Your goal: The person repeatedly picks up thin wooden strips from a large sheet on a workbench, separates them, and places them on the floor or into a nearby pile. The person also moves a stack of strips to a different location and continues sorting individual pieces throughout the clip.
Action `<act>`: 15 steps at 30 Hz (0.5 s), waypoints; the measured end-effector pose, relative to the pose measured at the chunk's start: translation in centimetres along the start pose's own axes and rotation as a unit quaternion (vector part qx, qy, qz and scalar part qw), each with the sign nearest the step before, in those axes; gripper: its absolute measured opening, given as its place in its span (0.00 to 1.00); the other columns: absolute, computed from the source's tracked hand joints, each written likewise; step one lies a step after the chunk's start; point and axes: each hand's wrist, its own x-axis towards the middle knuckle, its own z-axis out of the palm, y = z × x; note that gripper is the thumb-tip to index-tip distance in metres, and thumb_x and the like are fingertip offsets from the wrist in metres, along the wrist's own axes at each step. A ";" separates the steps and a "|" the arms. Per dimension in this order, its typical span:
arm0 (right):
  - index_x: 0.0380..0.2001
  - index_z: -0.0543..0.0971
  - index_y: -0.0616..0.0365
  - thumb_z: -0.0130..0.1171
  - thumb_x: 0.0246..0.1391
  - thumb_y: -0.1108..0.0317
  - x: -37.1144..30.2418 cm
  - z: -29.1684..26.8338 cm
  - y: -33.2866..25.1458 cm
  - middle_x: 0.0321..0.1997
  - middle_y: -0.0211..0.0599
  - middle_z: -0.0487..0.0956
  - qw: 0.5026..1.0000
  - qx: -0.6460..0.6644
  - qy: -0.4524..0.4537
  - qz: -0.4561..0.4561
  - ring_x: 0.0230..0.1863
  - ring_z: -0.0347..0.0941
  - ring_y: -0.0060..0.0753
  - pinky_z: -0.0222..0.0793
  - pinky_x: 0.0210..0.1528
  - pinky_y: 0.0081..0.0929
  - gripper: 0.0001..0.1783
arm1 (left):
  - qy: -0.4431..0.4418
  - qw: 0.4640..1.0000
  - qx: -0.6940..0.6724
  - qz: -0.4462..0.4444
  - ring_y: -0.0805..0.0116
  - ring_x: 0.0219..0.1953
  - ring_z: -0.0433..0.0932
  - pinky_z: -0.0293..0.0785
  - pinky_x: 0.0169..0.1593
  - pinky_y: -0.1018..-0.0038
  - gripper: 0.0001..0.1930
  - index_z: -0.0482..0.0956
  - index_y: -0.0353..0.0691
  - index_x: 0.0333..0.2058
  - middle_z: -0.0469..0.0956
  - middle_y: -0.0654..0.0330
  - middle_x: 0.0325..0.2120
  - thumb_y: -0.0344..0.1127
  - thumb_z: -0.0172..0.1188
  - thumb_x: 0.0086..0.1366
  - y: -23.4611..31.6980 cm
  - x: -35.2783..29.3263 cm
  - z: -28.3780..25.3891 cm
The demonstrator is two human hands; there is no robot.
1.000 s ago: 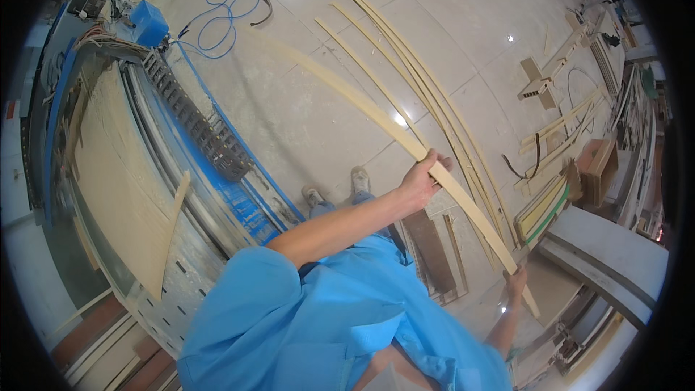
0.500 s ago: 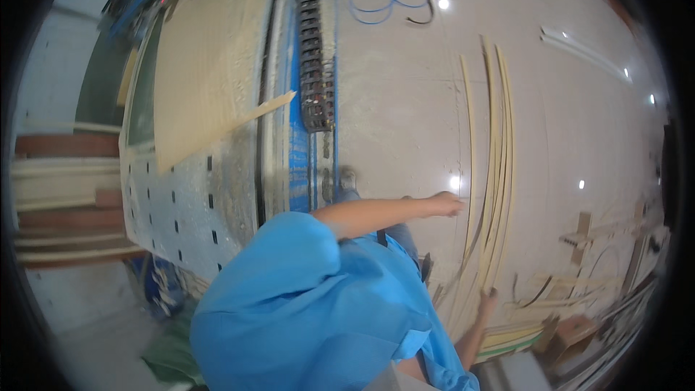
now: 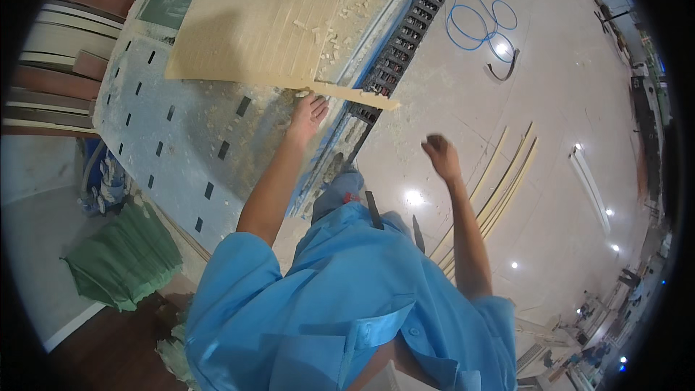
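My left hand reaches out over the machine bed with its fingers extended and apart, holding nothing. Its fingertips are at the near edge of a large tan board, beside a narrow strip that juts from the board's corner across the cable chain. Whether the fingertips touch the strip I cannot tell. My right hand hangs over the floor with curled fingers and nothing visible in it. Several long thin strips lie on the floor beyond my right forearm, which partly hides them.
The pale machine bed has dark slots and scattered chips. A black cable chain runs along its right side. Coiled blue hose and a white length of trim lie on the tiled floor. Green cloth sits at the lower left.
My view and body have turned left toward the machine. My left hand has swung from above the floor to the board's edge. My right hand has come away from the floor strips.
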 end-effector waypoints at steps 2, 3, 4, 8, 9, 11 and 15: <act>0.48 0.78 0.65 0.61 0.57 0.55 5.7 -1.1 -6.1 0.46 0.53 0.83 0.999 0.013 0.013 -0.042 0.48 0.81 0.49 0.74 0.50 0.37 0.24 | -0.003 1.000 -0.026 0.005 0.62 0.48 0.79 0.78 0.56 0.67 0.08 0.75 0.39 0.45 0.78 0.57 0.41 0.35 0.57 0.71 1.6 1.8 1.0; 0.48 0.78 0.66 0.61 0.57 0.56 8.0 -1.1 -8.7 0.46 0.53 0.83 0.997 0.044 0.021 -0.055 0.48 0.81 0.50 0.74 0.50 0.37 0.24 | 0.005 1.000 -0.030 0.005 0.63 0.47 0.79 0.78 0.56 0.67 0.08 0.74 0.40 0.44 0.78 0.58 0.41 0.36 0.57 0.71 1.7 2.0 1.6; 0.48 0.78 0.66 0.61 0.57 0.56 10.1 -0.7 -11.0 0.46 0.53 0.83 0.991 0.083 0.038 -0.094 0.47 0.81 0.50 0.74 0.50 0.37 0.24 | 0.011 0.999 -0.036 0.006 0.65 0.46 0.79 0.78 0.55 0.68 0.08 0.74 0.40 0.43 0.78 0.58 0.41 0.36 0.57 0.71 1.6 1.9 2.3; 0.47 0.78 0.67 0.60 0.58 0.59 17.1 3.5 -16.9 0.43 0.50 0.83 0.989 0.127 -0.047 -0.053 0.43 0.81 0.40 0.75 0.47 0.32 0.22 | 0.047 0.993 -0.050 0.098 0.74 0.34 0.80 0.81 0.41 0.73 0.03 0.74 0.43 0.40 0.78 0.64 0.32 0.34 0.55 0.72 0.7 -1.1 4.7; 0.46 0.78 0.67 0.60 0.58 0.59 18.9 4.8 -17.9 0.39 0.45 0.82 0.992 0.100 -0.050 -0.061 0.41 0.80 0.36 0.75 0.46 0.30 0.21 | 0.052 0.992 -0.053 0.106 0.73 0.33 0.80 0.81 0.40 0.73 0.04 0.74 0.42 0.41 0.78 0.64 0.32 0.34 0.55 0.72 0.8 -1.9 5.3; 0.44 0.79 0.68 0.60 0.60 0.59 22.8 7.5 -19.6 0.34 0.40 0.81 0.979 0.178 -0.101 0.007 0.37 0.79 0.32 0.75 0.43 0.29 0.20 | 0.024 0.987 -0.070 0.140 0.71 0.33 0.80 0.81 0.39 0.72 0.05 0.74 0.41 0.42 0.79 0.63 0.31 0.33 0.55 0.71 0.7 -3.0 6.5; 0.43 0.79 0.68 0.63 0.58 0.56 29.8 12.9 -22.7 0.35 0.39 0.80 0.864 0.447 -0.152 0.174 0.32 0.78 0.33 0.74 0.35 0.32 0.22 | 0.001 0.994 -0.082 0.070 0.67 0.41 0.81 0.82 0.46 0.70 0.10 0.74 0.40 0.46 0.80 0.59 0.41 0.36 0.60 0.69 -0.8 -3.9 8.5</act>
